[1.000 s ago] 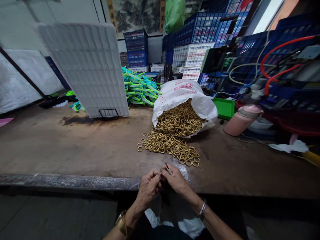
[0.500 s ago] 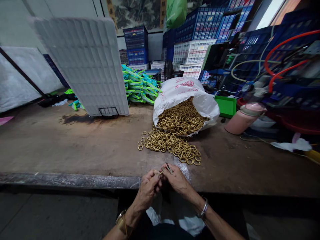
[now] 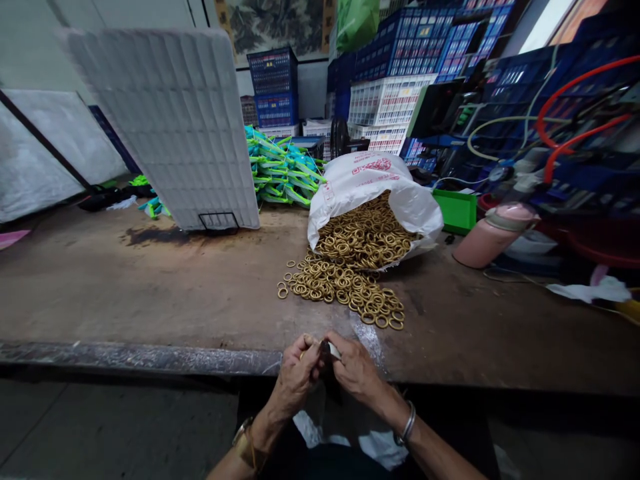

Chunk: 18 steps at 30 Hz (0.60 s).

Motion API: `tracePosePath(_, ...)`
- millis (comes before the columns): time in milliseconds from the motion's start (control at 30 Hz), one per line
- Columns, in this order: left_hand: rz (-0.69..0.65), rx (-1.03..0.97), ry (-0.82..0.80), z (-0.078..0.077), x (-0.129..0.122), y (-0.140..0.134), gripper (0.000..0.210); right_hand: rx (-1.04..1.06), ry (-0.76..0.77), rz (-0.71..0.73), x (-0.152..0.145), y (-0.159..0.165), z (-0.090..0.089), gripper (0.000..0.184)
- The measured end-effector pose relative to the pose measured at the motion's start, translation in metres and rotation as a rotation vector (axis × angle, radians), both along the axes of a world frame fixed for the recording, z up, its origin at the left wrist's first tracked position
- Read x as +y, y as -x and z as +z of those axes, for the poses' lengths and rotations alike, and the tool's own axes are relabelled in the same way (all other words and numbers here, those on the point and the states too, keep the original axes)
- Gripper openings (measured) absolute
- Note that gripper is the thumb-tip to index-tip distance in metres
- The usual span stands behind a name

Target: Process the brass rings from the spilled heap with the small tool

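Close together at the table's front edge are my two hands. My left hand (image 3: 294,373) is closed in a pinch on a gold ring (image 3: 303,355), of which only a sliver shows between the fingers. My right hand (image 3: 359,372) is wrapped round a small hand tool (image 3: 333,349) with a dark part and a pale part; its exact kind does not show. The tool's dark end meets the left fingertips. Just beyond the hands, a heap of gold rings (image 3: 345,283) spills from a white woven sack (image 3: 365,172) lying on its side.
On the wooden table (image 3: 210,293) a white ribbed panel (image 3: 170,127) stands at the left, with bright green and teal pieces (image 3: 285,173) behind it. A green tray (image 3: 455,210) and a pink bottle (image 3: 496,235) stand right of the sack. Stacked crates (image 3: 393,100) fill the back.
The tool in my right hand has turned, so its dark and pale parts now face up where a grey pointed end showed before. My left hand stays nearly in place.
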<state>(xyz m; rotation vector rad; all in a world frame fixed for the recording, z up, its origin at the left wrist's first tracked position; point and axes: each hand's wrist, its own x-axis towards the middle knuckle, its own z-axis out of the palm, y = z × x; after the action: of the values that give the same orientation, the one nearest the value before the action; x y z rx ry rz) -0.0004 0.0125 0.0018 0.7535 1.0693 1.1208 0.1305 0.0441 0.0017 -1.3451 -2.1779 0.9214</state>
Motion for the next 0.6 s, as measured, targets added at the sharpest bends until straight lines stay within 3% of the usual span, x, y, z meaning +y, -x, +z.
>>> tracePosePath(300, 0.011, 0.113, -0.095, -0.0046, 0.0014, 0.0012, 0.036, -0.104, -0.035, 0.036, 0.0023, 0.0012, 0.0, 0.034)
tracePosePath(600, -0.007, 0.138, -0.18, 0.0005, 0.0002, 0.0016, 0.037, -0.129, -0.083, 0.085, 0.0024, -0.0006, -0.0057, 0.032)
